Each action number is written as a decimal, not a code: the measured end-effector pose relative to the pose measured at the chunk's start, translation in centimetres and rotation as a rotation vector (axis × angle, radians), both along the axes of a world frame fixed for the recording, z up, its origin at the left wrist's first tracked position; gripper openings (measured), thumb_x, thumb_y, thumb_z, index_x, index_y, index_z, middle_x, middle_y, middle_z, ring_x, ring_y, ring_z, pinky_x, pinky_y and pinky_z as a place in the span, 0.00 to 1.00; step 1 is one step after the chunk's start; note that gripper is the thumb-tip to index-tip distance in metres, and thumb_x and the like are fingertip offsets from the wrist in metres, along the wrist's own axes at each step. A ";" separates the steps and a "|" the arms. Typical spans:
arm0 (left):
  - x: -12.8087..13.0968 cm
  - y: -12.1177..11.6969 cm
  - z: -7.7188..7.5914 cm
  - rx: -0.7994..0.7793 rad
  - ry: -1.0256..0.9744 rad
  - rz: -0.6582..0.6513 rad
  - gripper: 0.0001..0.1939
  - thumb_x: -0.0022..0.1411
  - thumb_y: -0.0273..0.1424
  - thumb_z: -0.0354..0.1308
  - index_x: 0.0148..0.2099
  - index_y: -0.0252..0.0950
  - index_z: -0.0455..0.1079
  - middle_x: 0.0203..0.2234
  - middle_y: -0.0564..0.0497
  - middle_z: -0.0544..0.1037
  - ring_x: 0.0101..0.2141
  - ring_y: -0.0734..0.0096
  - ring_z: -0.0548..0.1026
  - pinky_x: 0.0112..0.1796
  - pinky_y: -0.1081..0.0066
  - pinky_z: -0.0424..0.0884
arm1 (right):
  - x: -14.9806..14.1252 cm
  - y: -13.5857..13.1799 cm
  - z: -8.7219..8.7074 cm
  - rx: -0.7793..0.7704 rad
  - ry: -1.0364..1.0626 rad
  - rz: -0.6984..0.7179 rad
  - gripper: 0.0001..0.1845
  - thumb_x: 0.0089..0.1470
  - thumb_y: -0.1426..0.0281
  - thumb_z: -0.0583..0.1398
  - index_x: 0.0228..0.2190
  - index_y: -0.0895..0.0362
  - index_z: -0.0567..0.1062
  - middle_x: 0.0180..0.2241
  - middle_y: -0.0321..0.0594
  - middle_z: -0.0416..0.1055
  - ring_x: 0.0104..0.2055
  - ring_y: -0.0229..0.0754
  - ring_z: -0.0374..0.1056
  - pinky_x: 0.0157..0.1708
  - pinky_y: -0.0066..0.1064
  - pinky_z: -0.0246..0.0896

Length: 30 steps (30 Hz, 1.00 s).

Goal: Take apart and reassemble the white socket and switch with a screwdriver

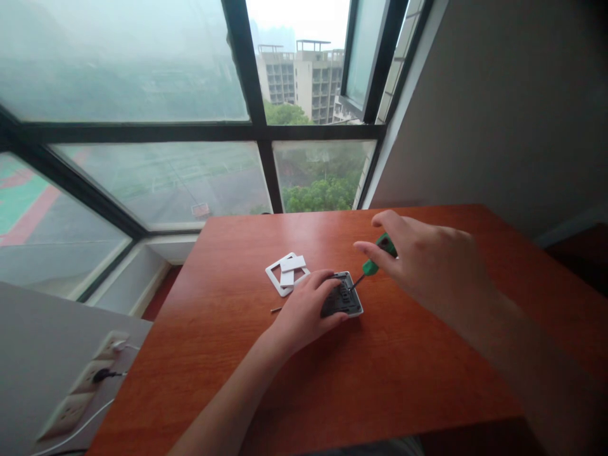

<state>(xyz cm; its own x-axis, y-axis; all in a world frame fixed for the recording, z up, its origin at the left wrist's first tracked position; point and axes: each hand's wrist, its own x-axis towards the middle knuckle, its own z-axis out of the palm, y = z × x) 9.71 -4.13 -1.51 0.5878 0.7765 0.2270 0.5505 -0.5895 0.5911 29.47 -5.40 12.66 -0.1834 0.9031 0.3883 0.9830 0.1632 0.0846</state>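
A small wall switch with a dark inner face and white rim (355, 312) lies on the table. My left hand (304, 307) grips it from the left, fingers over the far side and thumb at the near edge. In my right hand (422, 253) is a screwdriver (370, 267) with a green handle. Its shaft slants down to the left, and the tip meets the switch's dark face. My right thumb and index finger are spread around the handle; the other fingers are partly hidden. Beyond my left hand lies a white square frame (272, 274) with white flat pieces (293, 263) on it.
A thin screw (276, 310) lies left of my left hand. The brown wooden table (213, 392) reaches to large windows with dark frames (180, 133). Wall sockets (87, 377) with plugged cables are at lower left. A plain wall (503, 107) stands on the right.
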 end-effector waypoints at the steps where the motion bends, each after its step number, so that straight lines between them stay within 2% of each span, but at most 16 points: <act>1: 0.0 0.0 0.0 -0.001 0.001 0.001 0.30 0.54 0.37 0.67 0.58 0.42 0.63 0.59 0.44 0.65 0.56 0.51 0.65 0.56 0.53 0.63 | 0.1 0.0 0.0 -0.014 0.037 0.027 0.17 0.60 0.57 0.53 0.43 0.56 0.69 0.37 0.44 0.75 0.33 0.49 0.72 0.24 0.33 0.53; 3: 0.0 0.0 0.0 -0.001 0.002 0.001 0.30 0.54 0.38 0.67 0.58 0.42 0.63 0.58 0.44 0.65 0.56 0.51 0.66 0.56 0.52 0.63 | 0.2 0.0 0.2 -0.083 0.157 0.162 0.13 0.60 0.65 0.52 0.46 0.56 0.67 0.43 0.44 0.74 0.37 0.46 0.72 0.28 0.33 0.57; 5: 0.0 0.0 0.0 0.003 0.001 -0.002 0.29 0.55 0.38 0.66 0.57 0.42 0.63 0.58 0.44 0.65 0.55 0.52 0.66 0.56 0.53 0.63 | 0.3 -0.1 0.3 -0.152 0.232 0.282 0.13 0.59 0.70 0.52 0.46 0.55 0.66 0.46 0.42 0.73 0.39 0.43 0.72 0.31 0.31 0.59; 7: 0.0 0.0 0.0 0.008 0.001 -0.002 0.29 0.55 0.37 0.66 0.57 0.42 0.64 0.58 0.44 0.65 0.56 0.52 0.66 0.56 0.53 0.63 | 0.2 -0.2 0.3 -0.136 0.180 0.246 0.11 0.60 0.67 0.53 0.44 0.54 0.68 0.42 0.40 0.75 0.36 0.44 0.72 0.28 0.31 0.57; 9: 0.0 0.0 0.0 0.009 0.004 -0.002 0.29 0.55 0.37 0.66 0.57 0.41 0.63 0.59 0.44 0.65 0.56 0.52 0.65 0.57 0.53 0.63 | 0.0 -0.2 0.2 -0.062 0.058 0.107 0.14 0.61 0.59 0.53 0.42 0.55 0.70 0.36 0.42 0.76 0.32 0.46 0.72 0.24 0.32 0.52; 11: 0.0 0.0 0.0 0.005 0.005 -0.003 0.30 0.54 0.38 0.67 0.57 0.42 0.63 0.59 0.43 0.65 0.56 0.51 0.65 0.56 0.53 0.63 | -0.2 -0.2 0.2 -0.019 -0.009 0.019 0.16 0.60 0.57 0.53 0.41 0.56 0.70 0.34 0.43 0.76 0.30 0.47 0.71 0.22 0.32 0.49; 14: -0.1 0.0 0.1 0.005 -0.003 -0.005 0.30 0.54 0.38 0.67 0.57 0.42 0.64 0.58 0.43 0.65 0.56 0.51 0.66 0.56 0.52 0.63 | -0.2 -0.4 0.4 -0.077 0.082 0.142 0.13 0.58 0.67 0.54 0.44 0.56 0.68 0.41 0.43 0.74 0.34 0.44 0.71 0.25 0.31 0.53; 16: -0.1 0.0 0.1 0.010 -0.011 -0.006 0.29 0.54 0.37 0.67 0.57 0.42 0.64 0.58 0.43 0.65 0.56 0.51 0.66 0.56 0.52 0.64 | -0.1 -0.5 0.5 -0.137 0.160 0.255 0.17 0.56 0.72 0.54 0.48 0.56 0.67 0.45 0.42 0.73 0.35 0.42 0.71 0.28 0.31 0.56; 17: 0.0 0.0 0.1 0.012 -0.014 -0.006 0.29 0.55 0.37 0.66 0.57 0.42 0.64 0.58 0.43 0.65 0.56 0.51 0.66 0.56 0.53 0.64 | -0.1 -0.6 0.5 -0.147 0.171 0.269 0.17 0.56 0.72 0.54 0.48 0.55 0.66 0.45 0.41 0.73 0.35 0.41 0.71 0.28 0.31 0.56; 20: 0.0 0.0 0.1 0.011 -0.017 -0.006 0.29 0.55 0.37 0.67 0.57 0.42 0.64 0.58 0.43 0.65 0.55 0.51 0.66 0.56 0.52 0.64 | -0.3 -0.6 0.2 -0.070 0.069 0.108 0.14 0.60 0.62 0.54 0.44 0.56 0.69 0.37 0.43 0.76 0.31 0.46 0.71 0.23 0.32 0.51; 22: 0.0 0.0 0.0 0.010 -0.016 -0.004 0.29 0.54 0.38 0.67 0.57 0.43 0.64 0.58 0.43 0.65 0.56 0.51 0.66 0.56 0.51 0.64 | -0.4 -0.5 -0.1 -0.010 -0.011 -0.017 0.19 0.59 0.54 0.54 0.41 0.57 0.71 0.31 0.44 0.76 0.28 0.48 0.71 0.21 0.32 0.46; 23: 0.0 0.0 0.0 0.011 -0.017 -0.004 0.29 0.54 0.38 0.67 0.57 0.43 0.64 0.58 0.43 0.65 0.56 0.51 0.66 0.56 0.51 0.64 | -0.4 -0.4 -0.2 0.002 -0.015 -0.034 0.20 0.59 0.54 0.54 0.41 0.57 0.71 0.31 0.45 0.76 0.28 0.49 0.71 0.21 0.32 0.46; 26: 0.0 0.0 0.0 0.011 -0.021 0.000 0.29 0.54 0.37 0.67 0.57 0.42 0.64 0.58 0.43 0.65 0.56 0.51 0.66 0.56 0.51 0.63 | -0.2 -0.4 -0.1 -0.052 0.115 0.095 0.18 0.58 0.63 0.56 0.48 0.57 0.67 0.42 0.45 0.75 0.33 0.46 0.72 0.25 0.32 0.53; 28: 0.0 0.0 0.1 0.008 -0.027 0.000 0.29 0.54 0.37 0.67 0.57 0.42 0.64 0.58 0.43 0.65 0.55 0.51 0.66 0.56 0.51 0.64 | 0.0 -0.4 0.0 -0.119 0.204 0.200 0.20 0.56 0.69 0.56 0.51 0.56 0.65 0.48 0.44 0.73 0.35 0.43 0.72 0.29 0.31 0.57; 30: 0.0 0.0 0.1 0.006 -0.029 -0.004 0.29 0.54 0.36 0.67 0.57 0.42 0.64 0.58 0.43 0.65 0.56 0.51 0.66 0.56 0.52 0.64 | 0.0 -0.5 0.1 -0.120 0.190 0.187 0.18 0.57 0.67 0.56 0.49 0.55 0.67 0.45 0.43 0.75 0.34 0.43 0.72 0.28 0.32 0.57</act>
<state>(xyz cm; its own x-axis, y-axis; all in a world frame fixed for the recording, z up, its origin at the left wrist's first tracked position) 9.72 -4.14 -1.40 0.5838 0.7730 0.2485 0.5308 -0.5949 0.6035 29.48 -5.88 12.73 -0.2848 0.9020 0.3245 0.9314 0.3405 -0.1290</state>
